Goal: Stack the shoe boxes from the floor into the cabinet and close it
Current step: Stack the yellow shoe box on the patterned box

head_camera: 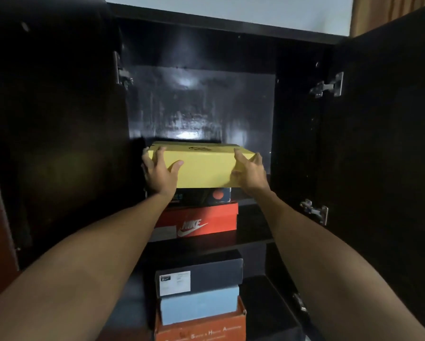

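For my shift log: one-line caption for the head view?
Both hands, left and right, set a yellow shoe box atop the upper-shelf stack in the open cabinet.

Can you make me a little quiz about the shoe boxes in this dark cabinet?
1. True or false: both doors of the cabinet are open.
2. Which box is directly under the yellow box? A) the red Nike box B) a dark box with an orange circle C) the light blue box
3. Fill in: the left hand and the right hand hold the yellow box at its two ____.

Key: 1 true. 2 B. 3 ends.
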